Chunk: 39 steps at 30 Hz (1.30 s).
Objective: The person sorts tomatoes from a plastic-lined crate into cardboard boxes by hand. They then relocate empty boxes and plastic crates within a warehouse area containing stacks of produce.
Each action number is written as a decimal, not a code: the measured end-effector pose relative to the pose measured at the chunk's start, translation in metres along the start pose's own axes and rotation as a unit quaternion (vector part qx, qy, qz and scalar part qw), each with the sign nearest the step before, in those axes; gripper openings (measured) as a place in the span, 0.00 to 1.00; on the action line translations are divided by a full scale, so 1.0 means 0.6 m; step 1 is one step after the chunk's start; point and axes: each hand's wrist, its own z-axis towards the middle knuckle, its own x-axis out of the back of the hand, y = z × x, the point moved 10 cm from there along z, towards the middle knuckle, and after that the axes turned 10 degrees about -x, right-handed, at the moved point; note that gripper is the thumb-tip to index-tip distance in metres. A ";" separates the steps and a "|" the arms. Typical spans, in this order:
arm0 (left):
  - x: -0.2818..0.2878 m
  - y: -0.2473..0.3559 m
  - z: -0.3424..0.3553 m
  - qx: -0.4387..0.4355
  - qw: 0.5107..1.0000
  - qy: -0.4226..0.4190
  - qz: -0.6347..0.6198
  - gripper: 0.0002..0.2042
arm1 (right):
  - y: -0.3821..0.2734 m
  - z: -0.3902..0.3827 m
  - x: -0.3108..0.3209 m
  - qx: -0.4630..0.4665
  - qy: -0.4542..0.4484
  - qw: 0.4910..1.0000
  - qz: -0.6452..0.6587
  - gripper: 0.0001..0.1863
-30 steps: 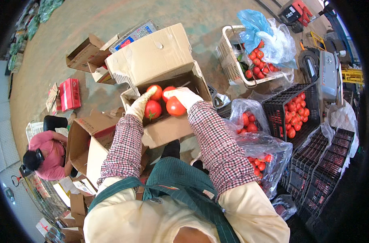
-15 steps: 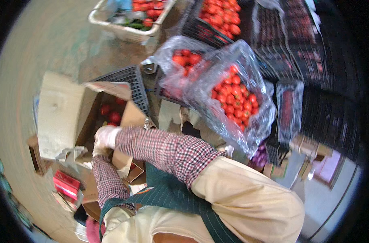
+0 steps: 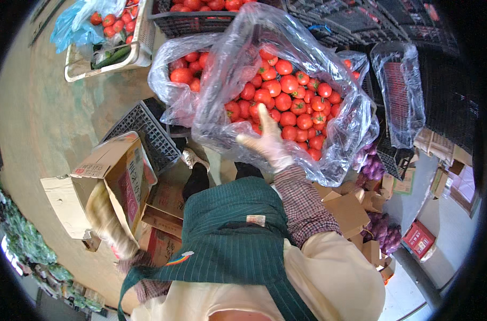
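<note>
My right hand [image 3: 268, 140], in a pale glove, reaches over the near left edge of a heap of red tomatoes [image 3: 289, 104]. Its thumb and fingers are apart and nothing shows between them. The tomatoes lie in a clear plastic bag [image 3: 211, 115] that lines a crate, its rim spread wide. My left hand [image 3: 110, 222], also gloved, is at the near side of an open cardboard box [image 3: 96, 166] on the left. Motion smears its fingers, so their grip is unclear. The inside of the box is mostly hidden from this angle.
A second bag of tomatoes [image 3: 187, 75] sits left of the large one. A black crate [image 3: 147, 136] stands behind the box. At the far left is a white basket [image 3: 142, 45] with tomatoes and cucumbers. Flattened cartons [image 3: 346, 213] and purple net bags [image 3: 381, 230] lie at right.
My right hand has moved from the cardboard box on the left to the bagged tomatoes, its fingers now spread. My left hand stays near the box. The view has turned with my body.
</note>
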 end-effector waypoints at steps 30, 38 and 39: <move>-0.361 0.007 -0.002 -0.171 0.975 -0.136 -0.041 0.18 | 0.043 0.140 -0.266 0.143 -0.141 0.953 -0.226 0.31; -0.501 -0.053 -0.129 0.133 0.923 -0.312 -0.180 0.26 | 0.047 0.016 -0.138 -0.272 -0.481 0.583 0.596 0.49; -0.522 -0.053 -0.139 0.130 0.911 -0.343 -0.188 0.31 | 0.044 0.002 -0.121 -0.280 -0.477 0.615 0.562 0.50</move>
